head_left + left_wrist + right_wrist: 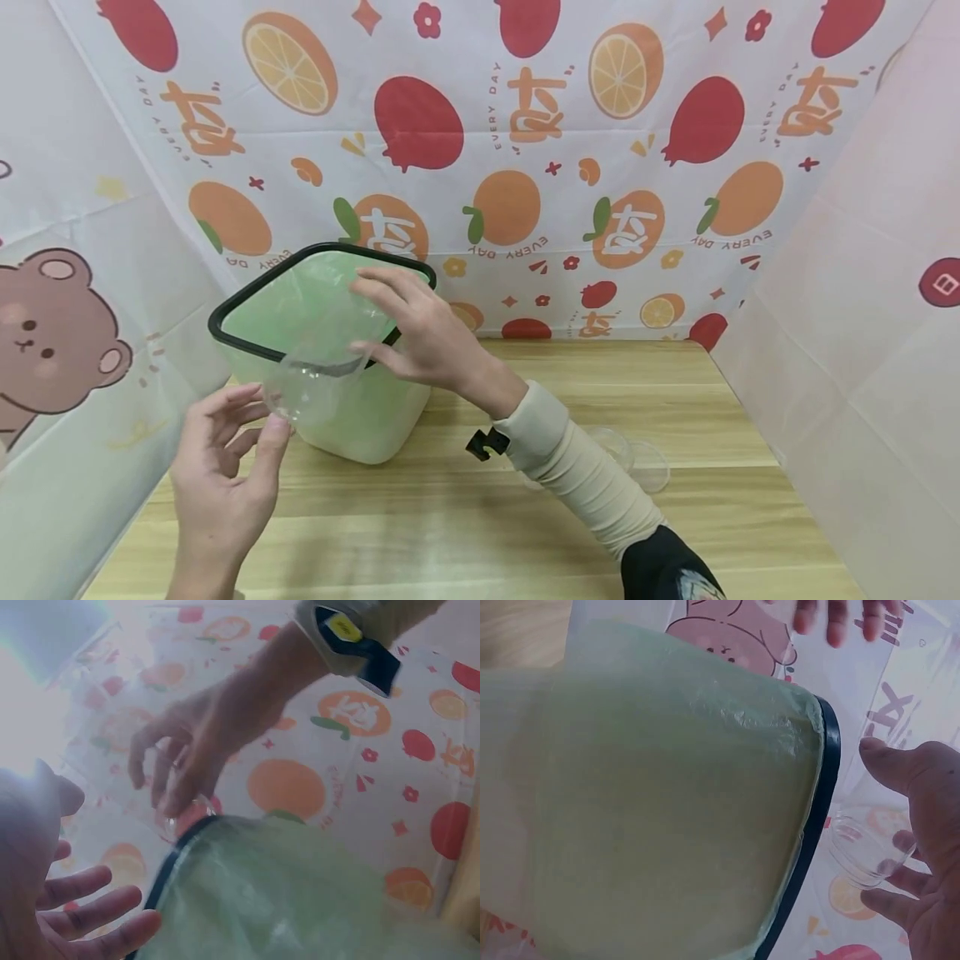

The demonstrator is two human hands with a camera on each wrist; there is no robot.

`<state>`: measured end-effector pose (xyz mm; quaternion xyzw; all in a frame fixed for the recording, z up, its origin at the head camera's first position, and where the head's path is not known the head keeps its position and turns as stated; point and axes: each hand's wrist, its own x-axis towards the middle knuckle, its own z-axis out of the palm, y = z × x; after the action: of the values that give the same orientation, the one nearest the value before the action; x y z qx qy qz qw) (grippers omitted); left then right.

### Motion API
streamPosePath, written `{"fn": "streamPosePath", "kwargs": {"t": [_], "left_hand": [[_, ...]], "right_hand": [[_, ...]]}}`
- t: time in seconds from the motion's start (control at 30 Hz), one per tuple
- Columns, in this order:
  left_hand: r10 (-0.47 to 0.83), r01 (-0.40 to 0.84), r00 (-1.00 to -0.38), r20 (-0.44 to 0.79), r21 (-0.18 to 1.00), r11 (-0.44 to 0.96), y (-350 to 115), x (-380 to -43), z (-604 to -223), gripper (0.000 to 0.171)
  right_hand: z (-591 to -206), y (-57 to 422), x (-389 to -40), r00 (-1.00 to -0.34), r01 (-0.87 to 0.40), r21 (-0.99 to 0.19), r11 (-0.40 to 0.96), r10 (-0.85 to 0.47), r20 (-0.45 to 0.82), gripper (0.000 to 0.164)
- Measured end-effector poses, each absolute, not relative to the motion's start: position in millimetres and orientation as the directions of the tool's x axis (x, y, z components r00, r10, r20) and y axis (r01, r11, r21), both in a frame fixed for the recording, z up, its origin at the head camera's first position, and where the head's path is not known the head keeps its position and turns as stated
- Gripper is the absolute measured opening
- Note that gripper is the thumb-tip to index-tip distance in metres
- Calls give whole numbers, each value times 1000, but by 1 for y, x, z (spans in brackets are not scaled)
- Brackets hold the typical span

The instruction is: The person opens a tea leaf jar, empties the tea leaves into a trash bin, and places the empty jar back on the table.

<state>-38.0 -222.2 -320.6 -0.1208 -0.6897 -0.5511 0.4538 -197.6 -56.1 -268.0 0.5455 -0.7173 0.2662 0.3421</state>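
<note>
A bin (367, 425) with a black rim (255, 348) and a pale green bag liner (262, 312) stands at left in the head view. My right hand (427, 333) reaches over its near side, thumb and fingers curled about a clear plastic cup (311, 387). That cup (866, 847) shows as a clear ring beside the rim in the right wrist view, with several right fingertips against it. My left hand (225, 475) is raised palm up at the bin's near left, thumb and fingers spread close to the cup. In the left wrist view its fingers (112, 930) are parted.
Clear round plastic pieces (649, 467) lie on the wooden table (712, 408), partly behind the right sleeve (592, 475). A fruit-patterned sheet (487, 125) covers the back, and a sheet with a bear (56, 333) covers the left side.
</note>
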Motion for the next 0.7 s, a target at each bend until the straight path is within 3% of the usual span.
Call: {"fn": "streamPosePath", "kwargs": {"t": [0.23, 0.43, 0.57, 0.7], "left_hand": [[-291, 723, -581, 760, 646, 245, -221, -38, -301, 33], [-200, 649, -666, 718, 691, 319, -220, -41, -292, 28], [-154, 662, -703, 695, 718, 218, -219, -42, -289, 28], [-143, 591, -777, 613, 789, 168, -217, -43, -284, 28]], "right_hand": [[-267, -50, -194, -130, -950, 86, 299, -632, 764, 51], [-269, -44, -189, -84, -932, 171, 321, -647, 758, 47], [-271, -41, -187, -69, -917, 216, 335, -668, 741, 43], [-272, -38, -186, -56, -903, 252, 348, -676, 735, 40]]}}
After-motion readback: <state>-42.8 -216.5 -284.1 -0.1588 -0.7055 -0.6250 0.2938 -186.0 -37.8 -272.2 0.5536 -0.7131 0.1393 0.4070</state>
